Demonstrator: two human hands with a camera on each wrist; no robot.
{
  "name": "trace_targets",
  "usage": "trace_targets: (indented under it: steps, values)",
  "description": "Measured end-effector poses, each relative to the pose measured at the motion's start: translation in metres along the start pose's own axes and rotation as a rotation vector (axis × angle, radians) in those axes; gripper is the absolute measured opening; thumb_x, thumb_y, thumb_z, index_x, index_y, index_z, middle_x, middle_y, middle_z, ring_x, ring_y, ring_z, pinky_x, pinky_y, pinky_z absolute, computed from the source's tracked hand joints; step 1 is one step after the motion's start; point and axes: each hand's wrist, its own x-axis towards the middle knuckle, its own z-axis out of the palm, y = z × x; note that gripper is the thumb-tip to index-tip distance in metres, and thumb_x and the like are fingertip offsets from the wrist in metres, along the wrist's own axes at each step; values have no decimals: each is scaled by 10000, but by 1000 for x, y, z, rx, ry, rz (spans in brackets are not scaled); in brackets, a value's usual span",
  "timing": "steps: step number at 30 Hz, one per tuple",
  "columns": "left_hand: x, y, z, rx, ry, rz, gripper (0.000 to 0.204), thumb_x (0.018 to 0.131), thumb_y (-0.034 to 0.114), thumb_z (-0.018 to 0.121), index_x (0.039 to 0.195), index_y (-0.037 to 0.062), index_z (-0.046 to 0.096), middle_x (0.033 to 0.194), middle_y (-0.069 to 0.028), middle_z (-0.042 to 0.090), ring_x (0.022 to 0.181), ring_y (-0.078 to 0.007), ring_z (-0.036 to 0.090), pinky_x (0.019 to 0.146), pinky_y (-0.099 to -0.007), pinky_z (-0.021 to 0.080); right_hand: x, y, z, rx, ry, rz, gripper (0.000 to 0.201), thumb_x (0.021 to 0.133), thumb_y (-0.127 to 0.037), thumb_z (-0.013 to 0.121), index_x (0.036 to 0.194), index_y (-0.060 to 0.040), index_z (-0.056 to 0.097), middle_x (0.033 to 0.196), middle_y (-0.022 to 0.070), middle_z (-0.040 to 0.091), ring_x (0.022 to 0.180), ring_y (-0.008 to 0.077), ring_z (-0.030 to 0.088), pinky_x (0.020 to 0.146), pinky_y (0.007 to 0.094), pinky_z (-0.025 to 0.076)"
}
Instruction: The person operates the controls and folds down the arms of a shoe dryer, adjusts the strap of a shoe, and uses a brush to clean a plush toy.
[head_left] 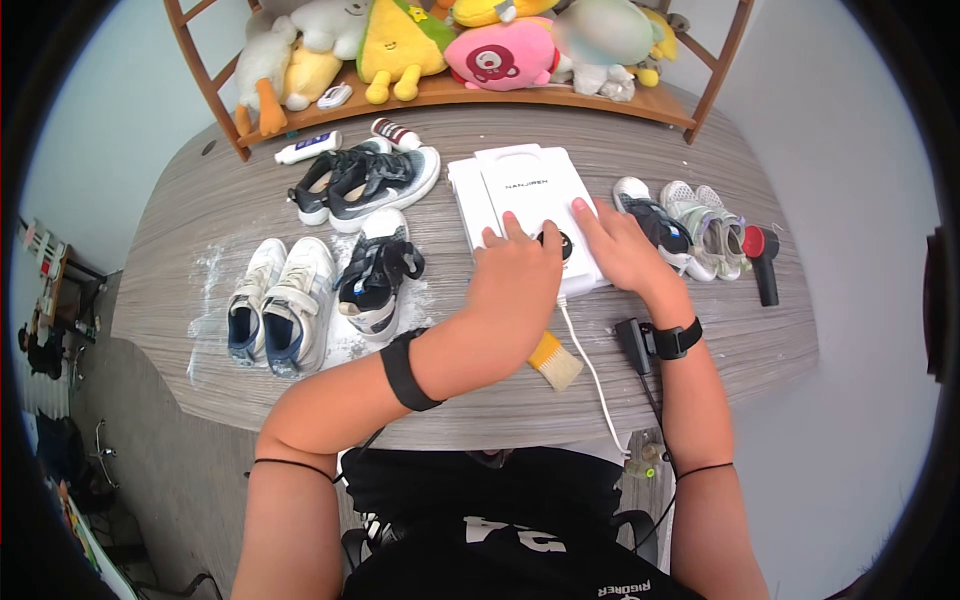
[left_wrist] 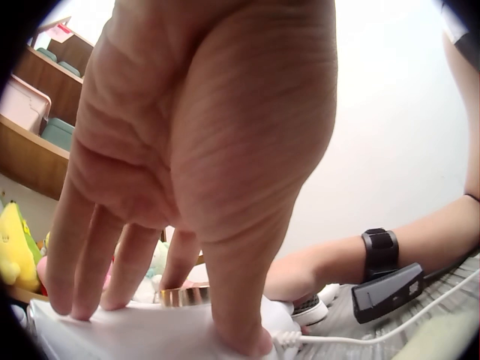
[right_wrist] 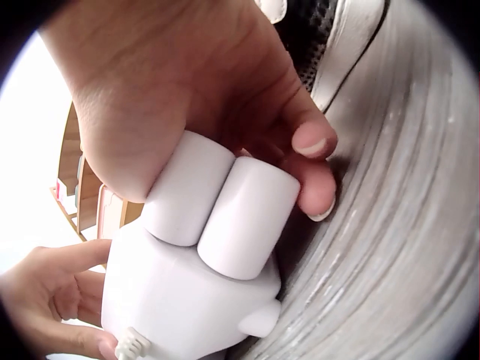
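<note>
A flat white appliance (head_left: 540, 205) lettered NANJIREN lies on the table, a white cord (head_left: 592, 370) running from its near end. My left hand (head_left: 515, 275) reaches over it with long, straight fingers. Its fingertips touch the top beside a round dial (head_left: 566, 247), and the thumb (left_wrist: 238, 300) comes down near the cord's root. At the right edge my right hand (head_left: 630, 255) grips the appliance, thumb on top and fingers curled at the side. Close to those fingers, two white cylinders (right_wrist: 249, 217) stick out. Part of the dial is hidden by the left hand.
White shoes (head_left: 300, 290) and black shoes (head_left: 385, 185) stand left, near white powder. More small shoes (head_left: 705, 230) and a black-and-red handheld device (head_left: 765, 265) are right. A brush (head_left: 555, 362) lies below the left hand. Plush toys (head_left: 505, 52) fill a wooden shelf (head_left: 430, 92) behind.
</note>
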Motion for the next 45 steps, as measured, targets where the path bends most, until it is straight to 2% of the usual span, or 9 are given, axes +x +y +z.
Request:
trace_targets:
  steps: [4,8,10,16,25,32,39,41,45]
  values:
    - [-1,-5,1,-12,18,17,728,830,158,881,1414,-35,492,1296,-419,614,1093,-495,723,826,-442,643,-11,-19,-9,-195,20,18,754,1080,-580,479,972,119,739,864,367,705,908,536,696,880,540,550]
    - [-2,-4,-5,-11,-21,13,665,820,126,880,1357,-17,515,1248,-377,635,1060,-479,727,815,-439,641,-12,-17,-5,-251,25,51,729,1077,-577,489,1025,108,733,861,360,709,906,536,700,863,552,553]
    - [-1,-4,-7,-42,-11,-5,606,808,84,871,1299,0,525,1194,-335,640,1033,-467,725,802,-449,632,-7,-8,2,-137,227,-111,667,1071,-546,529,1098,90,729,772,311,700,791,492,705,767,533,548]
    - [-2,-14,-28,-141,-103,77,592,801,27,847,1292,8,519,1157,-297,631,1011,-449,713,793,-462,617,4,-1,9,-14,341,-125,429,1065,-388,621,1057,40,657,615,189,608,592,362,629,618,463,470]
    - [-2,-15,-14,-90,17,70,586,801,41,855,1281,16,520,1176,-296,636,1017,-439,721,780,-451,615,8,1,13,-102,243,-129,310,1069,-307,606,1109,-8,538,702,223,655,704,454,676,706,527,514]
    - [2,-19,-22,-105,-95,53,597,790,103,887,1276,30,548,1126,-272,682,1014,-406,736,780,-449,612,3,-9,11,-189,229,-110,331,1073,-331,597,1094,-8,526,767,262,695,766,479,698,716,545,529]
    - [2,-49,-48,-279,-109,125,846,721,250,950,1460,75,579,1107,-215,740,1051,-408,712,923,-486,560,4,-1,10,-52,291,-109,375,1058,-375,625,993,-9,576,697,243,677,717,475,696,687,541,529]
    - [1,-53,-51,-268,-129,7,870,723,258,951,1478,61,567,1094,-225,736,1091,-395,701,927,-480,561,4,-1,8,-56,371,-65,439,1057,-414,624,896,-6,607,674,246,669,692,470,694,686,537,534]
    - [0,-56,-44,-228,-185,3,1021,681,381,970,1523,17,520,1272,-274,695,1212,-408,666,1027,-468,539,5,-2,6,-16,388,-26,537,1054,-493,602,863,7,632,715,266,689,724,472,709,720,534,547]
